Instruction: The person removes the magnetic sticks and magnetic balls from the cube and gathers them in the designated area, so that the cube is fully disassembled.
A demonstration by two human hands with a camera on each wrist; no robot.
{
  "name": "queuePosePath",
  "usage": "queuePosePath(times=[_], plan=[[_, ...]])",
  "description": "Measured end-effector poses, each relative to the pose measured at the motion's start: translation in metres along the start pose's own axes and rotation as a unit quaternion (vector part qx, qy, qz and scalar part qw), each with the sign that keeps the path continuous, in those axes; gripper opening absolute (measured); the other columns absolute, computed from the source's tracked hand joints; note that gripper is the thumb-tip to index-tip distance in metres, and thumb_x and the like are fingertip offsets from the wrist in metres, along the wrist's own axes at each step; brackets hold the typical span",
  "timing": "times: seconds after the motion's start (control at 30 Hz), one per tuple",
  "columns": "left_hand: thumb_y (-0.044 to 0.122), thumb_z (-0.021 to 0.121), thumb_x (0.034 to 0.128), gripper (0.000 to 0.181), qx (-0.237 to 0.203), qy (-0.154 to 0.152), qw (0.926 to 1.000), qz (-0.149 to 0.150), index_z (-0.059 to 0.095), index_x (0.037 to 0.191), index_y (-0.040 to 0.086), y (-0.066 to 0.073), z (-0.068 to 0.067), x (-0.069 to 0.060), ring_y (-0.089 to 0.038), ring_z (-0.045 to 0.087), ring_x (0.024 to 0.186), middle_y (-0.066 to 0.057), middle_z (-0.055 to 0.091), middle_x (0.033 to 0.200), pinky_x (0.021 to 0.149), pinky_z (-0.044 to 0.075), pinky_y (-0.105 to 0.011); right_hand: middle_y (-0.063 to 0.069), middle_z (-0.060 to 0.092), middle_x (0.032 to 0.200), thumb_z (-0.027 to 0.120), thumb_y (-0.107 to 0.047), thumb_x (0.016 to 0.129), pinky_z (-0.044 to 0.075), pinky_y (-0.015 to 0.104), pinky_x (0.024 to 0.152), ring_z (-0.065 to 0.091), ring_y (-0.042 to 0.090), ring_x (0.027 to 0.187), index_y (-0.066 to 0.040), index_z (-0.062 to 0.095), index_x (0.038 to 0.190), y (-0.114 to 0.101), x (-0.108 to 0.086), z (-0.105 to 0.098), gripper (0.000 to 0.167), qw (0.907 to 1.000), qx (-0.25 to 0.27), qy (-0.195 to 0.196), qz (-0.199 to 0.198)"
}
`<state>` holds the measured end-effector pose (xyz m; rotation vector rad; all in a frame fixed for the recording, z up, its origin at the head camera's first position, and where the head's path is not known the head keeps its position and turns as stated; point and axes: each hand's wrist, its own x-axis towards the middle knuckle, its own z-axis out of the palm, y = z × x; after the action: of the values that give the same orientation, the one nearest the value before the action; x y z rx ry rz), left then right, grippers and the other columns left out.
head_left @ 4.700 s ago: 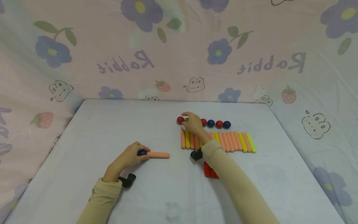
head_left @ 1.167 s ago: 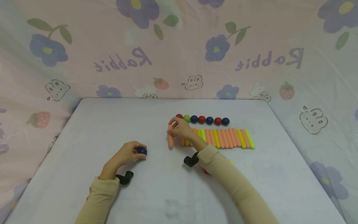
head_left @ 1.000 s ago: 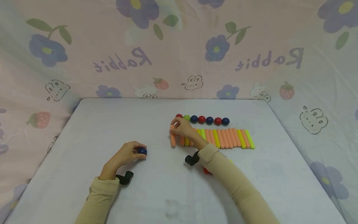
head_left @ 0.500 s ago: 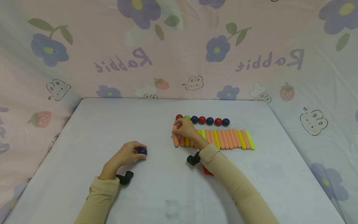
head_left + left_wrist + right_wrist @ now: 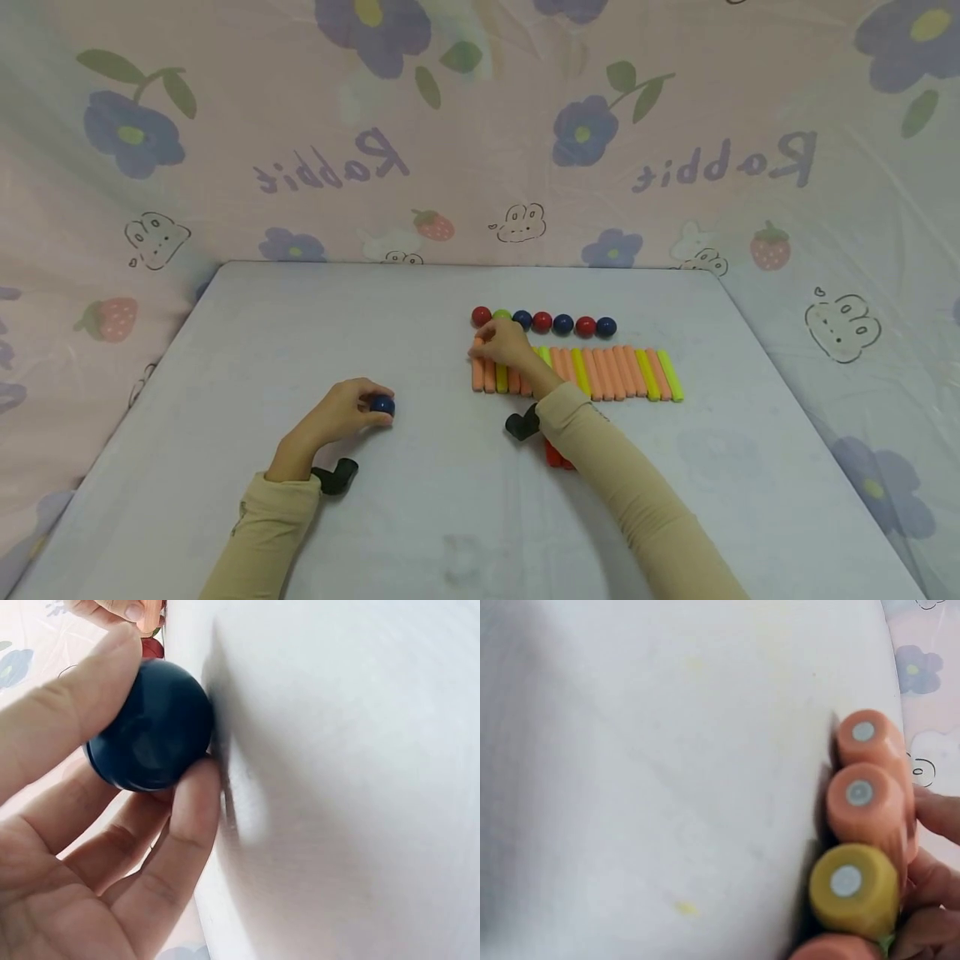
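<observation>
In the head view my left hand [image 5: 341, 414] pinches a dark blue ball [image 5: 382, 406] on the table. The left wrist view has the thumb and fingers curled round this blue ball [image 5: 154, 727]. My right hand [image 5: 506, 343] holds the far end of an orange magnetic rod [image 5: 477, 379], at the left end of a row of orange, yellow and green rods [image 5: 611, 373]. Round grey ends show on the orange rod [image 5: 863, 731] and its neighbours in the right wrist view, where right-hand fingers [image 5: 939, 814] reach in from the right edge. Some rods are hidden beneath the right hand.
Behind the rods runs a line of red, blue and green balls [image 5: 563, 324]. Several red rods [image 5: 557, 455] lie nearer, partly covered by the right sleeve [image 5: 615, 475]. The white table [image 5: 420, 517] meets a patterned cloth [image 5: 450, 167] at the back and sides.
The orange rod that lay beside the left hand's ball is gone from there. My right hand brings an orange rod rightward against the row's left end. The left hand stays with the ball.
</observation>
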<state>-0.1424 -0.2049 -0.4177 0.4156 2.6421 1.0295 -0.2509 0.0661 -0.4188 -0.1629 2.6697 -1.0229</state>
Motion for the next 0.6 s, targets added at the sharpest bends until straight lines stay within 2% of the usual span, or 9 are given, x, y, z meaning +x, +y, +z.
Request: queuePosePath(times=[0.13, 0.37, 0.4, 0.6], plan=[[0.014, 0.074, 0.0833, 0.040, 0.002, 0.002, 1.0000, 0.003, 0.065, 0.117, -0.004, 0.000, 0.000, -0.001, -0.034, 0.065, 0.102, -0.024, 0.064, 0.114, 0.086, 0.056, -0.043, 0.010, 0.067, 0.105, 0.075, -0.023, 0.083, 0.051, 0.030, 0.085, 0.056, 0.021, 0.095, -0.006, 0.069, 0.105, 0.000, 0.000, 0.000, 0.029, 0.9999, -0.011, -0.003, -0.004], [0.015, 0.075, 0.0832, 0.040, 0.002, 0.001, 1.0000, 0.005, 0.065, 0.117, -0.004, 0.000, 0.000, 0.000, -0.034, 0.064, 0.102, -0.023, 0.065, 0.113, 0.086, 0.056, -0.044, 0.010, 0.067, 0.106, 0.073, -0.024, 0.085, 0.051, 0.031, 0.088, 0.056, 0.022, 0.097, -0.006, 0.069, 0.109, 0.000, 0.000, 0.001, 0.030, 0.9998, -0.021, -0.005, -0.004], [0.015, 0.075, 0.0832, 0.040, 0.001, 0.001, 1.0000, 0.004, 0.065, 0.117, -0.004, 0.000, 0.000, 0.000, -0.034, 0.064, 0.102, -0.023, 0.065, 0.113, 0.087, 0.056, -0.044, 0.009, 0.066, 0.104, 0.073, -0.023, 0.085, 0.051, 0.029, 0.086, 0.056, 0.021, 0.095, -0.006, 0.069, 0.108, 0.000, -0.001, 0.001, 0.029, 0.9997, -0.023, -0.002, -0.005], [0.014, 0.074, 0.0833, 0.040, -0.001, 0.001, 1.0000, 0.000, 0.064, 0.117, -0.005, 0.000, 0.000, 0.000, -0.034, 0.064, 0.102, -0.023, 0.065, 0.113, 0.086, 0.056, -0.044, 0.012, 0.065, 0.116, 0.067, -0.023, 0.089, 0.051, 0.033, 0.093, 0.056, 0.024, 0.101, -0.004, 0.064, 0.118, -0.001, -0.010, -0.002, 0.034, 0.9995, 0.015, -0.021, -0.018]])
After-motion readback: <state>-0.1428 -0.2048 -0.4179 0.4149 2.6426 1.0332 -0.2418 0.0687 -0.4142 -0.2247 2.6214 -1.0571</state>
